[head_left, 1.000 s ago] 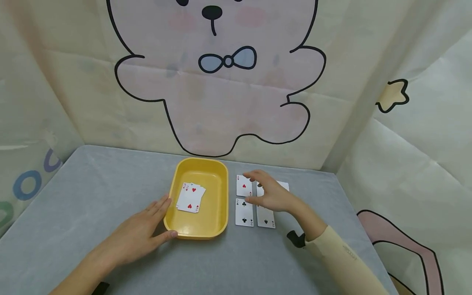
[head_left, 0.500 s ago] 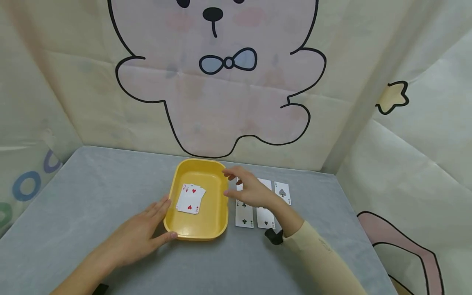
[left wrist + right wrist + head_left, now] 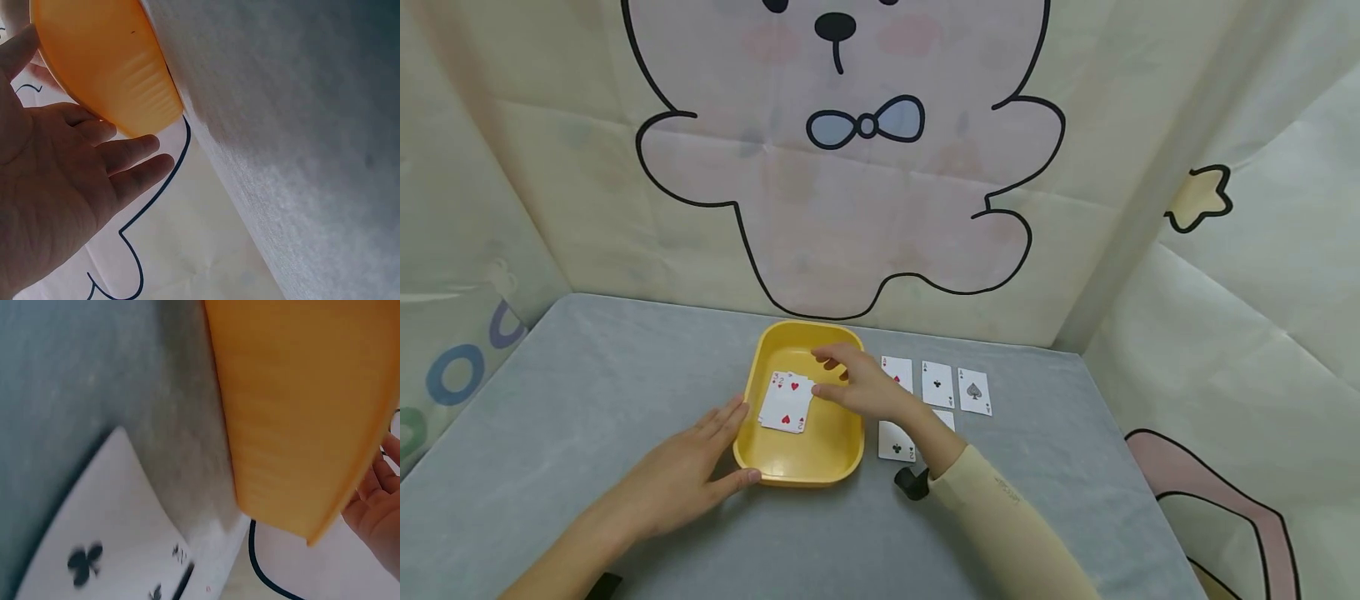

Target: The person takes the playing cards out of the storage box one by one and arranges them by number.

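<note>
My left hand (image 3: 688,475) touches the left side of a yellow plastic tray (image 3: 805,467), fingers along the wall and thumb by the near left corner. The left wrist view shows those fingers mostly straight against the outside of the tray (image 3: 106,56). Inside lies a small stack of playing cards (image 3: 786,408), a two of hearts on top. My right hand (image 3: 872,390) reaches in over the right rim, thumb at the stack's right edge and fingers loosely bent, with no card visible between them. From the right wrist, the tray wall (image 3: 300,412) partly hides this hand.
Right of the tray, face-up cards lie in two rows. An ace of clubs (image 3: 937,383) and an ace of spades (image 3: 974,392) are behind; a two of clubs (image 3: 893,444) lies in front. My right forearm partly covers this group. A printed curtain (image 3: 865,225) hangs behind the table.
My right hand has moved left from above the laid-out cards, across the rim, to over the tray. The ace of spades has come into sight. The left hand and tray stay put.
</note>
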`<state>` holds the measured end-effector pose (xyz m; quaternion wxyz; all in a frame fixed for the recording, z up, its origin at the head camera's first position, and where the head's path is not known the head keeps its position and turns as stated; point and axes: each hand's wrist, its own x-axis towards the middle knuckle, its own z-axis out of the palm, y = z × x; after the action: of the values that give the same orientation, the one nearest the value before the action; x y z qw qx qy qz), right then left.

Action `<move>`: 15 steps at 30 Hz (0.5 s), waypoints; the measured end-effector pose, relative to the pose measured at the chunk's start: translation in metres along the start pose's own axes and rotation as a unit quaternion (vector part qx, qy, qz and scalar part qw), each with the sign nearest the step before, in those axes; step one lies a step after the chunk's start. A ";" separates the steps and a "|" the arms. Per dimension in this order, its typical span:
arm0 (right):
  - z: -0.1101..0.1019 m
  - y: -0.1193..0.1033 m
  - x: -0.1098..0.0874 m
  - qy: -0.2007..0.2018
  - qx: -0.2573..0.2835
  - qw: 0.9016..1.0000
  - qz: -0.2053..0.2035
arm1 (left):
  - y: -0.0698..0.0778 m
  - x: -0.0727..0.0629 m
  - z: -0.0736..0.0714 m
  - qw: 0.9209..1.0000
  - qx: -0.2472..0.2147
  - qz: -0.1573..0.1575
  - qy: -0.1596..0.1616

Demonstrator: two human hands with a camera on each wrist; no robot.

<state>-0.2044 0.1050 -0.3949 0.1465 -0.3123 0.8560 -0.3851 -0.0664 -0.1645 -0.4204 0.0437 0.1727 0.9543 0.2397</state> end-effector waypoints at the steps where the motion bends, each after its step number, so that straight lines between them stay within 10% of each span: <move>1: 0.003 0.000 0.002 0.000 0.003 1.000 0.004 | 0.000 0.000 0.000 1.000 0.001 0.001 0.000; 15: 0.037 -0.005 0.028 0.009 -0.042 0.996 0.078 | -0.002 0.000 0.002 1.000 0.004 0.013 0.013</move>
<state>-0.2053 0.0631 -0.4160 0.1553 -0.2470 0.8946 -0.3385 -0.0670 -0.1653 -0.4231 0.0277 0.1821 0.9534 0.2391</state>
